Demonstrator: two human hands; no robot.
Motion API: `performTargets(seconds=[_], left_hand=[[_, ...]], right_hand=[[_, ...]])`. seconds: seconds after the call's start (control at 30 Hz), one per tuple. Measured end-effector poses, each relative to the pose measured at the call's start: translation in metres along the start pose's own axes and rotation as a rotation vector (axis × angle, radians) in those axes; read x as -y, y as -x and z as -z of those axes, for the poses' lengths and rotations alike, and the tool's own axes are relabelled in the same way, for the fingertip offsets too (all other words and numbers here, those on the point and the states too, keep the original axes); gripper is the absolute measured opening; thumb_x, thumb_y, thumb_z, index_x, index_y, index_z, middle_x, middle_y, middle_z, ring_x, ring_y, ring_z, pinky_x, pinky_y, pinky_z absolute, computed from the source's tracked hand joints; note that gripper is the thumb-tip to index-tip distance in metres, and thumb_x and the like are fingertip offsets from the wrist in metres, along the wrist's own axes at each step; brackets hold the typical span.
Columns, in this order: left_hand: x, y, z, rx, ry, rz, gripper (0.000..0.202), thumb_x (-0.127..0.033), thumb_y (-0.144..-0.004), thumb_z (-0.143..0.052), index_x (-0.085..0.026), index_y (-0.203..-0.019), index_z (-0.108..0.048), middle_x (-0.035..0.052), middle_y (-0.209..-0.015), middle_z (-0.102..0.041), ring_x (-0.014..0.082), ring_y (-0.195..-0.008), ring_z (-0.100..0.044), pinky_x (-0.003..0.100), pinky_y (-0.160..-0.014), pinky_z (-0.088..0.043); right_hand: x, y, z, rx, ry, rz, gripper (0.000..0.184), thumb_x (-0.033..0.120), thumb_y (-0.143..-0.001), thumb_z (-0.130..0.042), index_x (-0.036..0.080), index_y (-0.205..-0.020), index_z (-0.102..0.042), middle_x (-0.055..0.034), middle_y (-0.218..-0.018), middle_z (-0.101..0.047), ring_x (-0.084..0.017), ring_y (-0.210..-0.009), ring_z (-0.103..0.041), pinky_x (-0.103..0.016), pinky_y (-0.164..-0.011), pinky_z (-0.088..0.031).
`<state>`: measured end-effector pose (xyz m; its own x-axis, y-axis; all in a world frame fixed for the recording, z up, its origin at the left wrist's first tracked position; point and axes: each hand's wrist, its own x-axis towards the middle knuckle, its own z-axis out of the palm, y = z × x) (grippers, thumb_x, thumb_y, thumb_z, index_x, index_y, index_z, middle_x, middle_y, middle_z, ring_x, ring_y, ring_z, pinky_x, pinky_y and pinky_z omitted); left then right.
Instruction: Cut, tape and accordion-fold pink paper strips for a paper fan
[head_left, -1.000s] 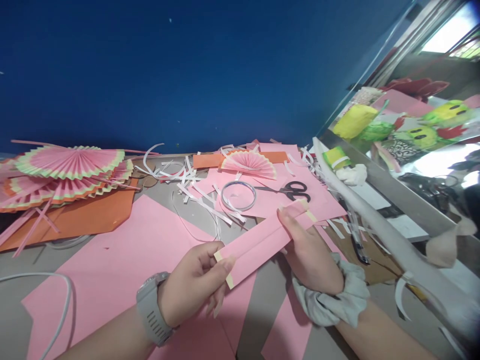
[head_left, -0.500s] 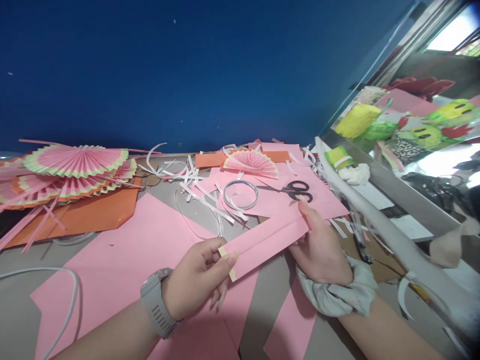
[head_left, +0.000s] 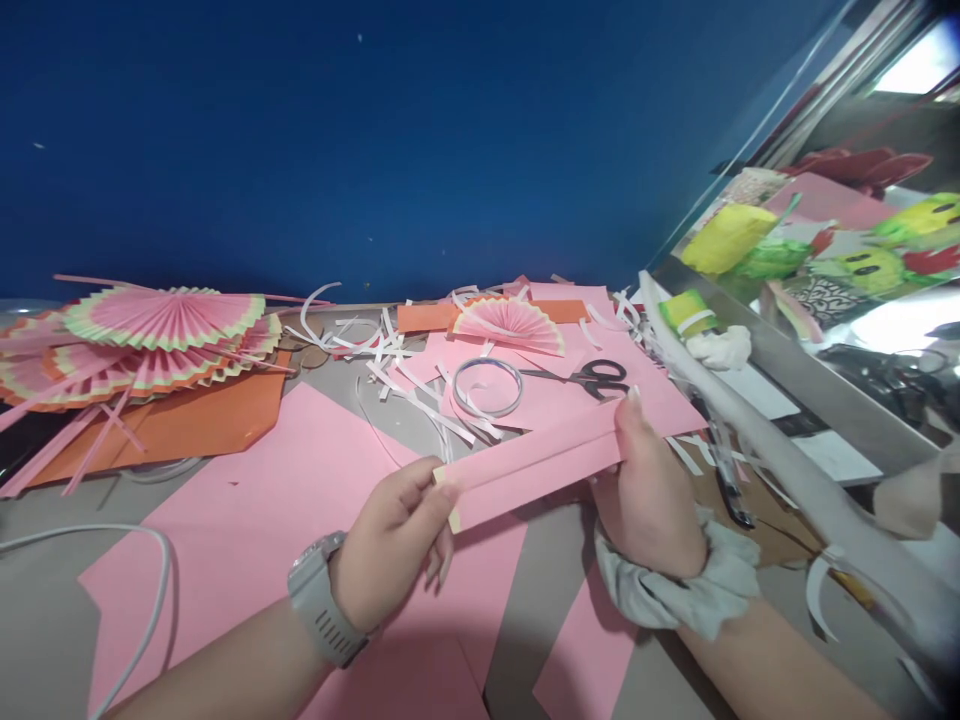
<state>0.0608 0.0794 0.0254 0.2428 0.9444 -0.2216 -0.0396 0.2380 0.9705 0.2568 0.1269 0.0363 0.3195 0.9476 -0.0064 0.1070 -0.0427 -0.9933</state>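
A long folded pink paper strip (head_left: 536, 465) is held above the table between both hands. My left hand (head_left: 394, 545), with a grey watch on the wrist, pinches its near left end between thumb and fingers. My right hand (head_left: 649, 495), with a grey scrunchie on the wrist, grips the far right end, thumb pressed along the fold. Under the strip lie large pink paper sheets (head_left: 292, 500).
Black scissors (head_left: 596, 377) and a tape ring (head_left: 487, 386) lie behind the strip among white paper scraps (head_left: 390, 375). Pleated pink fans (head_left: 161, 320) sit on orange paper (head_left: 187, 420) at left. A small fan (head_left: 510, 325) lies at the back. A white cable (head_left: 142, 590) curves at near left.
The strip has turned from slanted to nearly level. My right hand slid along it toward the far right end, and both hands rose slightly.
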Motion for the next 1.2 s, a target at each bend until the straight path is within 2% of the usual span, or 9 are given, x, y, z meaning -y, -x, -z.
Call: performTargets(seconds=[0.1, 0.23, 0.37, 0.47, 0.6, 0.73, 0.93, 1.1, 1.2], left_hand=[[-0.002, -0.002, 0.002, -0.219, 0.050, -0.079, 0.031, -0.043, -0.088, -0.045, -0.019, -0.068, -0.043, -0.0096, -0.039, -0.040, 0.0045, -0.031, -0.038, 0.014, -0.033, -0.035], [-0.004, -0.007, 0.007, -0.410, 0.200, -0.161, 0.031, -0.050, -0.087, -0.042, -0.020, -0.079, -0.048, -0.0101, -0.039, -0.035, 0.0060, -0.027, -0.034, 0.015, -0.026, -0.032], [-0.008, -0.012, 0.013, -0.345, 0.468, -0.221, 0.038, -0.058, -0.082, -0.043, -0.023, -0.095, -0.045, -0.0048, -0.061, -0.054, 0.0087, -0.037, -0.047, 0.019, -0.029, -0.042], [-0.009, -0.012, 0.012, -0.170, 0.602, -0.159, 0.052, -0.067, -0.072, -0.048, -0.026, -0.103, -0.042, 0.0014, -0.089, -0.061, 0.0150, -0.056, -0.061, 0.028, -0.040, -0.052], [-0.007, -0.006, 0.006, 0.123, 0.568, -0.056, 0.064, -0.069, -0.072, -0.045, -0.020, -0.112, -0.049, 0.0107, -0.102, -0.062, 0.0265, -0.085, -0.062, 0.035, -0.055, -0.055], [-0.002, -0.002, 0.004, -0.187, 0.328, -0.047, 0.040, -0.055, -0.079, -0.052, -0.019, -0.091, -0.063, 0.0041, -0.074, -0.065, 0.0193, -0.070, -0.061, 0.027, -0.057, -0.050], [0.001, -0.006, 0.004, -0.359, 0.275, -0.048, 0.032, -0.049, -0.081, -0.054, -0.018, -0.079, -0.064, 0.0001, -0.056, -0.061, 0.0157, -0.059, -0.059, 0.026, -0.058, -0.047], [-0.002, -0.002, -0.005, -0.259, 0.272, -0.045, 0.038, -0.047, -0.083, -0.052, -0.017, -0.102, -0.065, 0.0079, -0.093, -0.071, 0.0245, -0.094, -0.062, 0.034, -0.084, -0.047], [-0.005, 0.002, -0.008, -0.124, 0.194, -0.054, 0.036, -0.043, -0.085, -0.050, -0.016, -0.100, -0.068, 0.0084, -0.106, -0.068, 0.0242, -0.106, -0.058, 0.034, -0.095, -0.042]], right_hand=[[0.001, 0.005, -0.001, 0.068, 0.018, 0.034, 0.026, 0.047, -0.085, -0.047, 0.023, -0.087, -0.059, -0.0039, -0.086, -0.062, -0.021, -0.090, -0.057, -0.030, -0.070, -0.048], [0.000, 0.015, -0.003, 0.285, 0.006, 0.038, 0.026, 0.045, -0.086, -0.046, 0.024, -0.089, -0.059, -0.0014, -0.076, -0.061, -0.017, -0.065, -0.058, -0.028, -0.053, -0.047], [-0.002, 0.027, 0.000, 0.289, 0.101, 0.296, 0.016, 0.027, -0.088, -0.048, 0.030, -0.099, -0.060, -0.0007, -0.095, -0.064, -0.018, -0.078, -0.061, -0.031, -0.069, -0.049], [-0.003, 0.033, 0.003, 0.283, 0.139, 0.672, 0.039, 0.008, -0.085, -0.046, 0.036, -0.111, -0.057, 0.0004, -0.107, -0.062, -0.021, -0.099, -0.057, -0.039, -0.086, -0.045], [-0.005, 0.033, 0.003, 0.549, 0.280, 0.993, 0.055, -0.002, -0.077, -0.043, 0.029, -0.122, -0.052, -0.0030, -0.121, -0.055, -0.023, -0.114, -0.046, -0.043, -0.096, -0.038], [-0.006, 0.031, -0.002, 0.732, 0.498, 1.069, 0.044, 0.004, -0.081, -0.046, 0.024, -0.120, -0.053, -0.0036, -0.127, -0.051, -0.022, -0.123, -0.034, -0.038, -0.103, -0.030], [-0.010, 0.034, 0.000, 0.785, 0.336, 0.812, 0.073, 0.061, -0.077, -0.049, 0.024, -0.137, -0.029, -0.0083, -0.141, -0.030, -0.029, -0.129, -0.025, -0.044, -0.109, -0.020], [-0.004, 0.037, -0.004, 0.780, 0.120, 0.239, 0.045, 0.047, -0.081, -0.054, 0.023, -0.119, -0.045, -0.0077, -0.115, -0.054, -0.021, -0.097, -0.056, -0.034, -0.086, -0.047], [0.004, 0.036, -0.010, 0.925, 0.182, 0.139, 0.018, 0.035, -0.082, -0.058, 0.022, -0.095, -0.060, -0.0039, -0.097, -0.063, -0.021, -0.095, -0.059, -0.033, -0.087, -0.046]])
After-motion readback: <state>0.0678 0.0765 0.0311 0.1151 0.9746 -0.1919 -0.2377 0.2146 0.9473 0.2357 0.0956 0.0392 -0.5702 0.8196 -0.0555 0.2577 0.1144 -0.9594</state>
